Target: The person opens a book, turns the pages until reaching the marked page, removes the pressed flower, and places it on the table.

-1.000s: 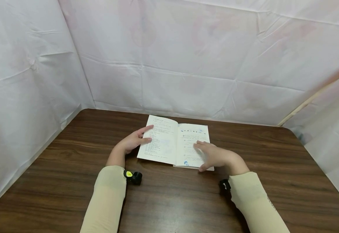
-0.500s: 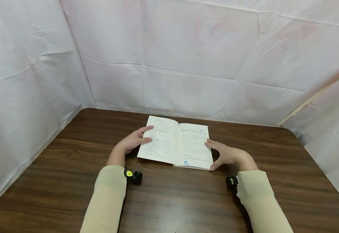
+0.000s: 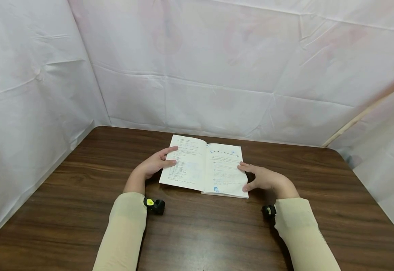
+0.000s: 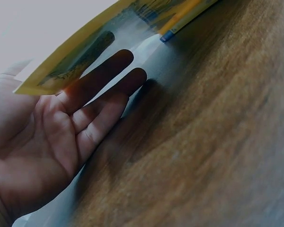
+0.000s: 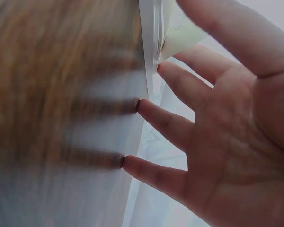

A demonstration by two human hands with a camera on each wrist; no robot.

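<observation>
Watching my feed here: there's an open book [image 3: 205, 166] lying flat near the middle of the brown wooden table [image 3: 197, 233], toward the far edge, close to the white sheet backdrop [image 3: 217, 75]. Both pages face up, printed text on the left one and some small blue pictures on the right one.

The left hand [image 3: 154, 164] sits at the book's left edge, thumb and index finger laid on top of the left page, the other fingers tucked under the cover. From the left wrist view I can see those fingers [image 4: 109, 90] stretched out pretty straight beneath the yellow cover [image 4: 104, 42], which is lifted a bit off the table on that side. So it's a loose flat hold, not a tight clamp.

The right hand [image 3: 262, 178] is at the book's right edge, fingertips touching the edge of the right page. In the right wrist view the fingers [image 5: 165, 123] are spread and mostly straight, tips against the stacked page edges [image 5: 149, 52], thumb above. It's blurry there, so I can't tell if a page is actually pinched.

Hands are well apart, one on each side of the book, both in beige sleeves [image 3: 125, 233]
</observation>
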